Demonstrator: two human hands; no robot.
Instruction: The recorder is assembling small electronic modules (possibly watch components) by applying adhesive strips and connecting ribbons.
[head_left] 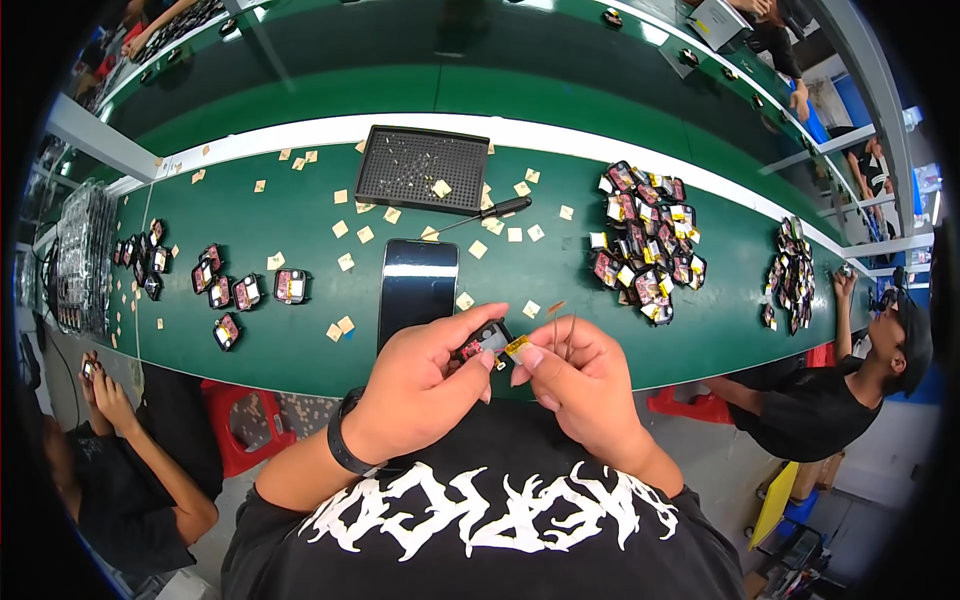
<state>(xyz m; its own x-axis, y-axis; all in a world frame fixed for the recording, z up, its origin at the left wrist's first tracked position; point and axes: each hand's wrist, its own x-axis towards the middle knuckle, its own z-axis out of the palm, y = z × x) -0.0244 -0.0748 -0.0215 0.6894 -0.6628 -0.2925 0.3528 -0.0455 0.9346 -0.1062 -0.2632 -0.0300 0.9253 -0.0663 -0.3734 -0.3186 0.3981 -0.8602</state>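
My left hand point(425, 365), a dark band on its wrist, is closed around a small black device housing point(466, 350) with a reddish circuit board inside. Between the thumb and finger of my right hand point(585, 385) is a small yellow-taped part point(517, 346), right against the housing; it looks like a battery. Thin metal tweezers point(571, 338) stick up from among the same hand's fingers. Just beyond my left hand a dark phone point(418, 285) lies flat on the green table. My fingers hide part of the housing.
A black perforated tray point(375, 185) stands at the back, with a screwdriver point(505, 208) beside it. Small tan paper squares point(346, 262) are scattered about. Housings form a big pile point(645, 240) to the right and a looser group point(247, 292) to the left. Co-workers point(850, 370) sit on both sides.
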